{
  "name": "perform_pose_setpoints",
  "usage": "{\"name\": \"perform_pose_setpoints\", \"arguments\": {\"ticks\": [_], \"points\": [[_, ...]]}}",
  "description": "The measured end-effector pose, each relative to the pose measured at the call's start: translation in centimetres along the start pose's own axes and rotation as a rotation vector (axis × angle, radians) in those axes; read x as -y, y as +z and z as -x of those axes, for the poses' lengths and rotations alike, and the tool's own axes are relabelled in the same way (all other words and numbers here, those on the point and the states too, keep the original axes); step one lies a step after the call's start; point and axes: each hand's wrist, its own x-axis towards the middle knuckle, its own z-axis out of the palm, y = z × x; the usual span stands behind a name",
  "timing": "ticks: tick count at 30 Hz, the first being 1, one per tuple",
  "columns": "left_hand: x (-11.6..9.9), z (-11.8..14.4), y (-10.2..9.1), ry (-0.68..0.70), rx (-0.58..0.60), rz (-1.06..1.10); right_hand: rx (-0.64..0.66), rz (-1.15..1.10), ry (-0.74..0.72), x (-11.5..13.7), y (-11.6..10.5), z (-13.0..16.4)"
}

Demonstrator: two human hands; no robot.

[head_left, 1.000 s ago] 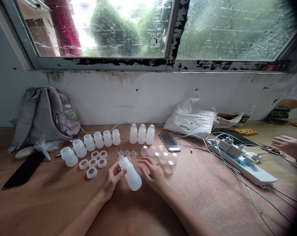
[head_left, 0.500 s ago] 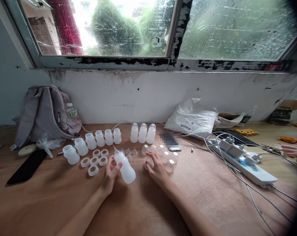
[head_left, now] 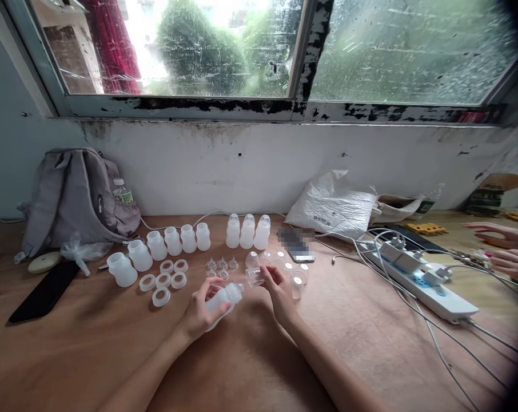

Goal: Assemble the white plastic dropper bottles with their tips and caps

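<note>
**Bottle and cap, centre frame**

Left hand [head_left: 199, 312] wrapped round white plastic bottle [head_left: 224, 296], tilted above the desk [head_left: 91, 355]. Right hand [head_left: 280, 292] pinching clear cap [head_left: 254, 277] beside its tip. Probably light, slightly squeezable, smooth; best gripped mid-body, cap by rim.

White bottle [head_left: 224, 297] tilted sideways; clear cap [head_left: 254, 277] beside nipple.

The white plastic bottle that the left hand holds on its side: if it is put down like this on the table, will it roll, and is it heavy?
The white plastic bottle looks round and translucent with nothing visible inside, so it is probably light. Lying on its side in the left hand, it would likely roll on the flat wooden table. Its smooth surface may be a little slippery.
</note>
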Motion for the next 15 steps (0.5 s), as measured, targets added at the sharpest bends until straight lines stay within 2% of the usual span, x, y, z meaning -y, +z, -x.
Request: {"name": "perform_pose_setpoints", "arguments": {"ticks": [7, 15], "points": [[-0.5, 0.0, 0.2, 0.026, 0.063, -0.087, 0.061, 0.045, -0.020, 0.4, 0.6, 0.7], [0.2, -0.3, 0.2, -0.012, 0.122, -0.021, 0.089, 0.199, 0.023, 0.5, 1.3, 1.5]]}}
